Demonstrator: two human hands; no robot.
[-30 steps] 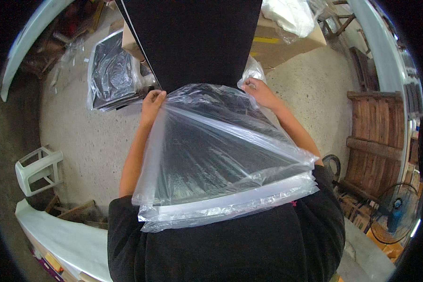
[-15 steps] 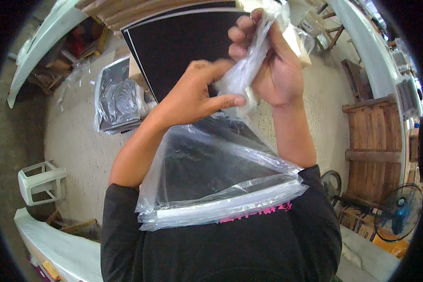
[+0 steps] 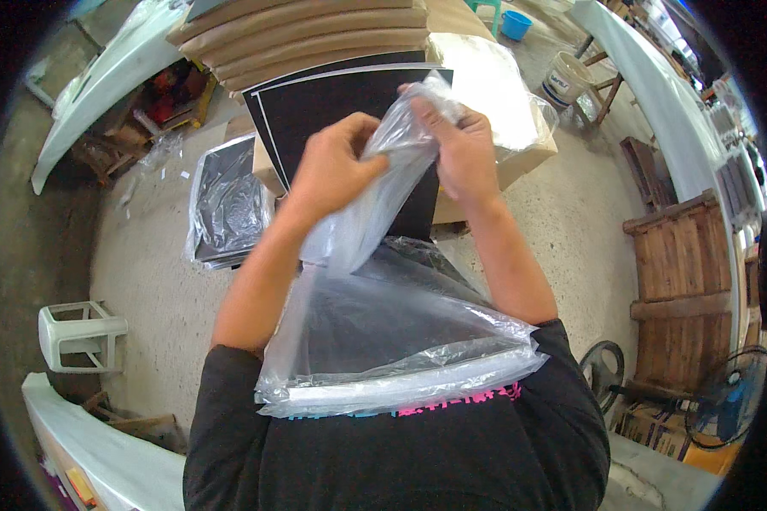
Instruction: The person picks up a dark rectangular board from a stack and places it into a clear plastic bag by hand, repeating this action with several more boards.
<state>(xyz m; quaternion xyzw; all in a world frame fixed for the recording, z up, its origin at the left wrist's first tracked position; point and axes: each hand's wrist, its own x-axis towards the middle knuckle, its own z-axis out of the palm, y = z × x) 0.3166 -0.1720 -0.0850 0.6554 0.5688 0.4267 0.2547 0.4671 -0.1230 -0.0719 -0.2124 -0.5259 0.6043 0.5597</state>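
Observation:
A clear plastic bag (image 3: 383, 183) is bunched and twisted between my hands. My right hand (image 3: 462, 152) grips its gathered upper end, thumb on top. My left hand (image 3: 337, 166) is curled at the bag's left side, its thumb lying on the film; some fingertips are hidden. Lower down, against my chest, a clear-wrapped dark flat sheet (image 3: 375, 328) shows a pale near edge. Whether the bunched film belongs to this wrapping, I cannot tell. Just ahead lie black panels (image 3: 328, 115) with thin white edges, partly covered by my hands and the film.
Brown padded stacks (image 3: 307, 38) rise beyond the panels, beside a white plastic-covered carton (image 3: 490, 94). Film-wrapped dark panels (image 3: 226, 204) lie on the floor to the left. A white stool (image 3: 81, 336) stands further left; a wooden pallet (image 3: 682, 268) and a fan (image 3: 729, 396) are at right.
My right hand has come down and left with the film, and my left hand has shifted slightly left. The bunched film now spreads longer between them. The view has tilted, showing more beyond.

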